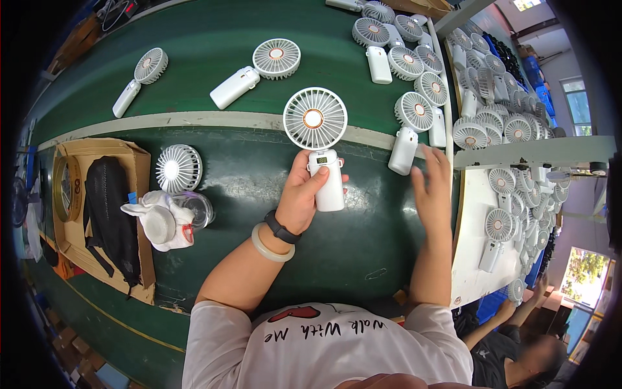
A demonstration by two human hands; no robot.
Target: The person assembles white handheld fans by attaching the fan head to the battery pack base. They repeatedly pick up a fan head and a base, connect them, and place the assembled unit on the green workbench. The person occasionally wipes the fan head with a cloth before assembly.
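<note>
White fan (315,139) is in the left hand (299,194), above the dark green worktable (363,249). Its round head points away from the person's body, and the handle comes toward it. The left fingers and the thumb are closed around the handle, just below the small dark display (322,160). On the left wrist there are a black watch (283,228) and a pale bangle (271,246).

The right hand (434,188) is raised, with its fingers apart, and I see nothing held in it. It is very near to another fan (403,149) at the right edge of the table; whether they touch, I cannot tell.

Beyond the table, two more fans lie well apart on the green belt (194,39), and a group of fans is gathered at its right end. At the left stands a cardboard box (144,256) containing a black pouch (111,211). Beside it is a clear jar (199,211). On the right, many fans lie on a white table (470,259), near a co-worker in black (487,360).
</note>
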